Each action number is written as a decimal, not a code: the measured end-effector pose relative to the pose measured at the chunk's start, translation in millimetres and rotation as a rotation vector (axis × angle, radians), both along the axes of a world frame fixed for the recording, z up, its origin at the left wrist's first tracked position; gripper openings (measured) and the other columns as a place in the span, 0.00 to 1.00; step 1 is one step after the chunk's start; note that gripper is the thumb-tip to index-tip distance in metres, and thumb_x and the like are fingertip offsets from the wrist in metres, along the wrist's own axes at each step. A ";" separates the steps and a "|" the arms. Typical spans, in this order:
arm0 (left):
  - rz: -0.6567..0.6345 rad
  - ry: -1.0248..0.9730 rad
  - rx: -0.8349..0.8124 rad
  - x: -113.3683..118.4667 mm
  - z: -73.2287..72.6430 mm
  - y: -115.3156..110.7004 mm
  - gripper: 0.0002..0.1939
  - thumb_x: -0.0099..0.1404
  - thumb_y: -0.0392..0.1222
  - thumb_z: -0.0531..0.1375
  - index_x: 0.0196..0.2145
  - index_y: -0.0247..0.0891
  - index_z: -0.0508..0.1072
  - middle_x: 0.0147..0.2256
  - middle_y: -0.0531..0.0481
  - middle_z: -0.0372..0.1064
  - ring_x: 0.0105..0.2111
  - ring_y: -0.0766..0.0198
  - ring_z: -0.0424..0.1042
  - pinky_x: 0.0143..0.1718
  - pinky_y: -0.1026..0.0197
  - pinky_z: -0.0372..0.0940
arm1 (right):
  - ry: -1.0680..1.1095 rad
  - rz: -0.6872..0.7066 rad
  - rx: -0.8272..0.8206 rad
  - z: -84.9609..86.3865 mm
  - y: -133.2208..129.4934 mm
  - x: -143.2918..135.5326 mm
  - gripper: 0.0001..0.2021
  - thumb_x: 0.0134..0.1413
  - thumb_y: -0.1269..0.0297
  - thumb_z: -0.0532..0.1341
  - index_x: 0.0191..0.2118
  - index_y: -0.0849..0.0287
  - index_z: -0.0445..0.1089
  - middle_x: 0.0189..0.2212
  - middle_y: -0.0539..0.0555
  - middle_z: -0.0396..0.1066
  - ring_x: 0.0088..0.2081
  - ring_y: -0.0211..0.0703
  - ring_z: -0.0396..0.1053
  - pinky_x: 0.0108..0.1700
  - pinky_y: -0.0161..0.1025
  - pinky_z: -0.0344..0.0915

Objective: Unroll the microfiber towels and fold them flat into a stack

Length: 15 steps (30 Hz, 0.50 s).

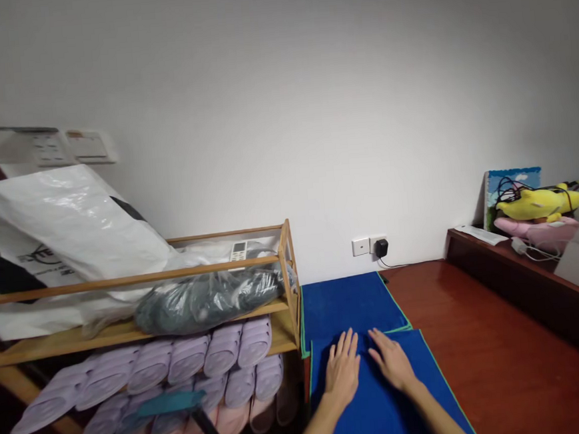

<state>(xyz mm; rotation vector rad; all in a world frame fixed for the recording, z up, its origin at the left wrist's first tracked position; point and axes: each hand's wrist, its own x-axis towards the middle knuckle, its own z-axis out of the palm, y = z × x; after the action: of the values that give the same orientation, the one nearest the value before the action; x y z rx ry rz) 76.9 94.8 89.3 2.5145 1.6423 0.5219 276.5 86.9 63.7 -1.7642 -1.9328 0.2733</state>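
Two blue cloths with green edging lie on a reddish-brown wooden surface. The near cloth overlaps the front edge of the far cloth. My left hand rests palm down on the near cloth, fingers stretched toward its far edge. Beside it, my right hand is also palm down on that cloth, its fingers extended and slightly spread. A small gap separates the two hands, and the cloth looks a little creased there. Neither hand holds anything.
At left stands a wooden rack with a white plastic bag, a remote and rows of slippers. A black plug sits in the wall socket. A raised ledge at right bears a yellow plush toy.
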 end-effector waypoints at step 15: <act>0.170 0.052 0.062 -39.4 -15.2 -11.2 0.26 0.69 0.48 0.41 0.63 0.41 0.48 0.64 0.45 0.42 0.64 0.55 0.43 0.60 0.42 0.45 | -0.186 -0.242 -0.007 -7.2 -35.1 75.7 0.31 0.60 0.46 0.41 0.64 0.56 0.46 0.65 0.57 0.43 0.65 0.47 0.39 0.62 0.55 0.44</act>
<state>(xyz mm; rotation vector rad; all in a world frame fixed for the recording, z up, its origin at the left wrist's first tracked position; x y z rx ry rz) 37.5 83.6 74.1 2.4640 1.8990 0.5355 352.3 51.7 56.5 -2.0679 -1.8155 0.0319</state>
